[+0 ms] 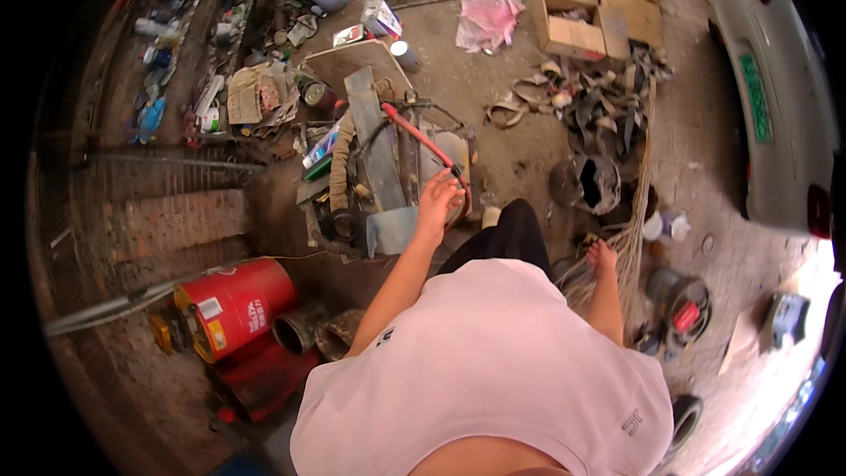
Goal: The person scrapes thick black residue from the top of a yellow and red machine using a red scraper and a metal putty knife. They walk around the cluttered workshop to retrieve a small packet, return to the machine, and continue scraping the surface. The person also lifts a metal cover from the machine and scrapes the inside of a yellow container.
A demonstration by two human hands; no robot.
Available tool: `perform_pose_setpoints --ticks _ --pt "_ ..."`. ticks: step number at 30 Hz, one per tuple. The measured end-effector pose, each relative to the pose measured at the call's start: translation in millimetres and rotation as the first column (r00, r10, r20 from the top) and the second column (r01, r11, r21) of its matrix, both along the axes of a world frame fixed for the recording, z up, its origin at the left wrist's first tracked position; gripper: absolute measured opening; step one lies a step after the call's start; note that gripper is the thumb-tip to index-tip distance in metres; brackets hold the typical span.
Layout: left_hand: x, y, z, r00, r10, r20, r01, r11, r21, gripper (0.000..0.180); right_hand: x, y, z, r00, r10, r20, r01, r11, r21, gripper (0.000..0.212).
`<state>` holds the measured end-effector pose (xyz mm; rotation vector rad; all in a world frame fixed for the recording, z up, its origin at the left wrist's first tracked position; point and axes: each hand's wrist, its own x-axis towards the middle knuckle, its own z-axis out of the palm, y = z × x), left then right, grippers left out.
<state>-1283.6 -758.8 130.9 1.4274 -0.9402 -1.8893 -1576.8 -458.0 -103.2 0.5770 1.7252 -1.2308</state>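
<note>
My left hand (438,203) reaches over a low cluttered stand, its fingers apart beside the lower end of a long red bar (410,128) with a black fitting. I cannot make out whether the fingertips touch it. A flat grey metal strip (374,145) lies left of the bar, next to a coiled tan wrap (342,163). Below it sits a pale translucent container (392,231). On the other side my right hand (603,257) hangs low with its fingers spread, close to the straw-like strands of a long bundle (630,242). Nothing shows in its grasp.
A heap of worn strips (608,110) and an open cardboard box (573,35) lie ahead on the right. A parked car (780,115) stands far right. Red drums (238,304) are at my left; several cans and bottles (159,57) line the far left. A pink cloth (489,18) lies ahead.
</note>
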Motion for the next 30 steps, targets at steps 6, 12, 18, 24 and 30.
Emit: perform_pose_setpoints --ticks 6,12,18,24,30 --pt "-36.2 -59.6 -16.8 0.992 0.106 -0.075 -0.11 0.992 -0.064 0.041 -37.5 -5.8 -10.9 0.979 -0.011 0.202 -0.023 0.986 0.167 0.019" --pt "-91.2 -120.3 -47.6 0.966 0.258 0.029 -0.258 0.966 -0.002 0.044 -129.8 -26.6 -43.1 0.965 0.017 0.262 -0.089 0.96 0.264 0.017" --pt "-151.9 -182.9 -37.7 0.908 0.416 0.057 -0.417 0.909 0.006 0.043 -305.8 -202.0 0.8 0.979 0.181 -0.097 -0.169 0.978 0.124 0.024" --pt "-152.6 -230.6 -27.6 0.824 0.557 0.105 -0.552 0.83 -0.081 0.043 -389.2 -425.7 17.2 0.893 0.364 -0.266 -0.39 0.92 -0.049 0.025" --pt "-124.7 -267.1 -48.8 0.65 0.758 0.064 -0.755 0.653 -0.063 0.045 -302.3 -641.4 63.4 0.691 0.661 -0.292 -0.721 0.658 -0.216 0.03"
